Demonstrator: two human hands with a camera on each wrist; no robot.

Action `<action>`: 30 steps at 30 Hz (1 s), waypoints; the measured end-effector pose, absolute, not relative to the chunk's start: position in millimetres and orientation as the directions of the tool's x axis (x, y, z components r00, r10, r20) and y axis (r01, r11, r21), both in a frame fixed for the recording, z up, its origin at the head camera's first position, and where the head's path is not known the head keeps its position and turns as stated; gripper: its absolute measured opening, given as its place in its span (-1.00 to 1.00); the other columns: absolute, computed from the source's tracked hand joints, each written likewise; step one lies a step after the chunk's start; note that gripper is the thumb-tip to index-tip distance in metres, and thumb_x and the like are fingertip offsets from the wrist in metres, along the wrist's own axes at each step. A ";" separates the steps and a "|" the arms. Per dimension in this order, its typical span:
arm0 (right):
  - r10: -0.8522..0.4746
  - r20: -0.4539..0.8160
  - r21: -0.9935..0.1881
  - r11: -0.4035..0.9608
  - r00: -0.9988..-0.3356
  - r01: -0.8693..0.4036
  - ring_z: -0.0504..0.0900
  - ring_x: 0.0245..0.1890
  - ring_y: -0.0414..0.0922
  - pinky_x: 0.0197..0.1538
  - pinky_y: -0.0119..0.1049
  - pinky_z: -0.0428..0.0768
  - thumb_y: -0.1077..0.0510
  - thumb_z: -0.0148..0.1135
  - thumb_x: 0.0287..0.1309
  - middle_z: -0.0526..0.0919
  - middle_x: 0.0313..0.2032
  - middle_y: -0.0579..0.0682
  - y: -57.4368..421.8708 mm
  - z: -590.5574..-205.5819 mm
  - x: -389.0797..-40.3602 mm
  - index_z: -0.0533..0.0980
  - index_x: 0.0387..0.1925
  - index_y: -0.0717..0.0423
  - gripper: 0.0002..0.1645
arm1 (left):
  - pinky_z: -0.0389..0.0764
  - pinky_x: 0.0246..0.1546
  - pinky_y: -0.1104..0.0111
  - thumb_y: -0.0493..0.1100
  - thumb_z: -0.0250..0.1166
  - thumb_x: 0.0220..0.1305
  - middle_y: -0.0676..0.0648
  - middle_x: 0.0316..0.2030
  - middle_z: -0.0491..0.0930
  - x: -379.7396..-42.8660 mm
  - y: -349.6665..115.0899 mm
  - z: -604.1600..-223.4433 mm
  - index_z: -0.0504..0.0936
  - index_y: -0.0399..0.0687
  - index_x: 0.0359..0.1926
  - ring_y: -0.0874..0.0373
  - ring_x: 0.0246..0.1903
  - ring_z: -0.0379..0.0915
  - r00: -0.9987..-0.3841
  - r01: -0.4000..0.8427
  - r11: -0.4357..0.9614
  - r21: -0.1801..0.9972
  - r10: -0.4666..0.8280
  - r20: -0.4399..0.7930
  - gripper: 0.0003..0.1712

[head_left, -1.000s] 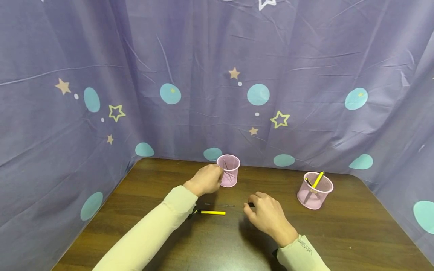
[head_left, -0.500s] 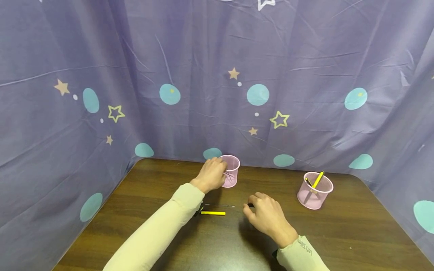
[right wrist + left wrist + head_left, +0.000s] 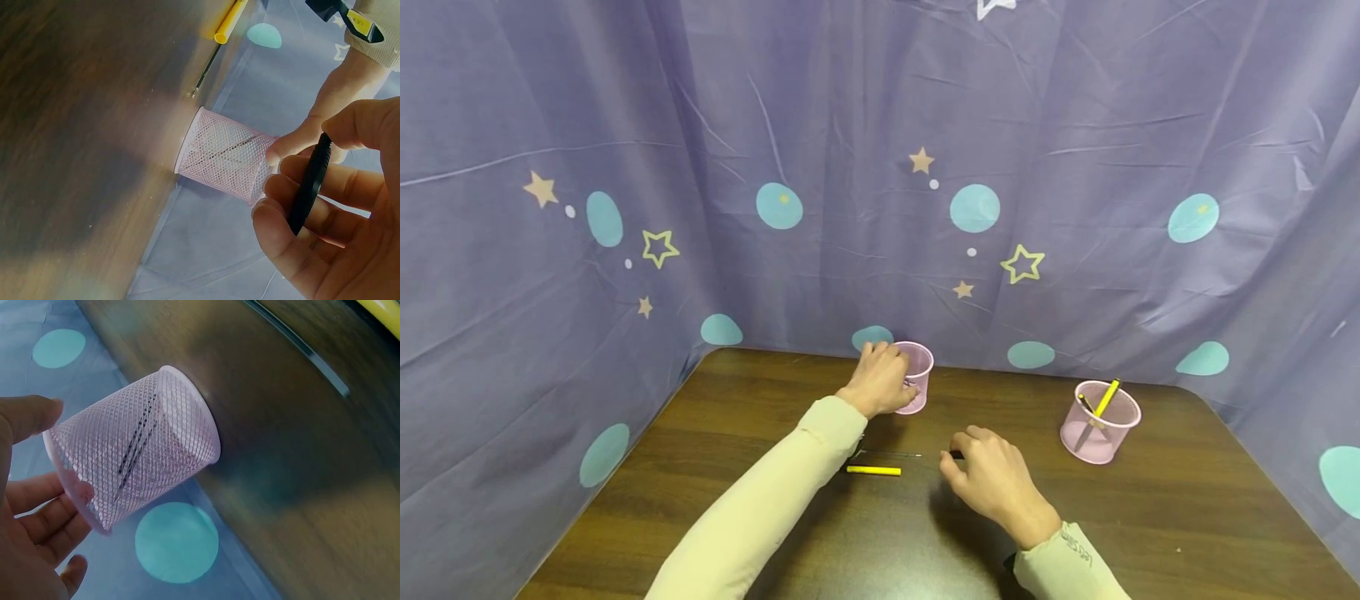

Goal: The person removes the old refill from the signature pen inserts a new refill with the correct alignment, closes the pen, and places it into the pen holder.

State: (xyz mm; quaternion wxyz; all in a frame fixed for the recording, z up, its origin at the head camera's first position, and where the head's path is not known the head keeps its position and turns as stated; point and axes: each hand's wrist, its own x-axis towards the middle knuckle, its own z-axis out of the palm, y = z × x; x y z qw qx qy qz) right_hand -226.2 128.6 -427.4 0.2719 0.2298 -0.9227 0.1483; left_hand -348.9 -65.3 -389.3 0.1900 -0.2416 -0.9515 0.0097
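Note:
My left hand (image 3: 882,379) is at the pink mesh pen cup (image 3: 917,400) near the table's back edge. In the left wrist view its thumb is beside the rim, and its fingertips (image 3: 81,490) dip just inside the mouth, fingers loosely bent and spread. Thin dark sticks (image 3: 134,447) show through the mesh. My right hand (image 3: 996,475) hovers at the middle of the table. It pinches a short black pen piece (image 3: 310,184) with a ridged end between thumb and fingers. A yellow pen barrel (image 3: 874,471) and a thin pen refill (image 3: 891,454) lie between the hands.
A second pink mesh cup (image 3: 1093,437) stands at the right, with yellow-and-black pens (image 3: 1105,400) leaning in it. The brown wooden table (image 3: 1150,517) meets a purple curtain (image 3: 850,125) with stars and blue dots behind.
My left hand has moved right and toward the back, from the near-left side of the pen cup to its rim, and its fingers have spread. The right hand has stayed in place.

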 end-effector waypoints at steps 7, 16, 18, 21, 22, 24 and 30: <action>-0.349 0.566 -0.149 0.848 -0.747 -0.509 0.58 -0.50 -0.10 -0.52 -0.18 0.51 0.00 0.29 -0.02 0.53 -0.50 -0.16 128.5 -427.7 -225.7 0.61 -0.49 0.01 -0.83 | 0.22 0.00 0.08 0.25 0.29 0.01 -0.07 -0.17 0.60 -355.8 -56.7 -393.9 0.63 -0.07 -0.20 0.00 -0.11 0.45 -0.852 0.419 0.899 -0.132 0.439 0.286 -0.48; -0.353 0.560 -0.150 0.847 -0.750 -0.510 0.59 -0.49 -0.10 -0.52 -0.19 0.51 -0.01 0.28 -0.01 0.54 -0.49 -0.16 128.6 -428.6 -226.3 0.62 -0.48 0.01 -0.82 | 0.22 -0.04 0.08 0.26 0.29 -0.02 -0.02 -0.21 0.64 -362.6 -48.8 -394.4 0.67 0.01 -0.25 0.03 -0.15 0.49 -0.883 0.378 0.909 -0.176 0.411 0.225 -0.52; -0.355 0.554 -0.153 0.846 -0.753 -0.511 0.59 -0.48 -0.11 -0.51 -0.20 0.52 -0.01 0.28 0.00 0.54 -0.49 -0.16 128.9 -428.8 -225.8 0.62 -0.47 0.01 -0.82 | 0.22 -0.06 0.09 0.25 0.30 -0.03 0.00 -0.26 0.66 -363.6 -47.0 -395.1 0.67 0.03 -0.33 0.05 -0.18 0.50 -0.887 0.379 0.911 -0.162 0.408 0.216 -0.57; -0.352 0.550 -0.153 0.849 -0.758 -0.505 0.59 -0.48 -0.12 -0.50 -0.20 0.52 0.00 0.28 0.00 0.54 -0.49 -0.16 129.6 -428.7 -224.9 0.62 -0.48 0.01 -0.82 | 0.22 -0.09 0.10 0.26 0.29 -0.03 0.00 -0.30 0.67 -364.9 -43.9 -396.0 0.67 0.05 -0.39 0.06 -0.19 0.52 -0.890 0.390 0.910 -0.140 0.412 0.197 -0.59; -0.350 0.548 -0.153 0.851 -0.759 -0.503 0.59 -0.47 -0.12 -0.50 -0.20 0.52 0.00 0.28 -0.01 0.55 -0.48 -0.17 129.9 -428.7 -224.6 0.62 -0.48 0.00 -0.83 | 0.21 -0.08 0.10 0.27 0.28 -0.02 0.00 -0.31 0.68 -365.3 -42.9 -396.2 0.67 0.05 -0.39 0.06 -0.19 0.52 -0.892 0.392 0.910 -0.137 0.413 0.186 -0.58; -0.349 0.545 -0.152 0.853 -0.763 -0.499 0.59 -0.47 -0.12 -0.50 -0.20 0.52 -0.01 0.28 -0.01 0.54 -0.48 -0.17 130.3 -428.6 -224.1 0.62 -0.48 0.00 -0.83 | 0.20 -0.08 0.10 0.30 0.27 -0.01 -0.01 -0.30 0.68 -366.4 -41.3 -396.4 0.67 0.04 -0.37 0.05 -0.18 0.52 -0.898 0.389 0.912 -0.133 0.407 0.167 -0.54; -0.353 0.546 -0.153 0.850 -0.760 -0.505 0.59 -0.47 -0.11 -0.50 -0.19 0.53 -0.02 0.27 0.01 0.54 -0.48 -0.17 129.5 -427.8 -225.5 0.63 -0.47 0.01 -0.81 | 0.17 -0.05 0.09 0.33 0.26 0.00 0.00 -0.29 0.68 -372.5 -39.5 -397.8 0.67 0.06 -0.37 0.06 -0.18 0.51 -0.921 0.342 0.930 -0.134 0.360 0.146 -0.53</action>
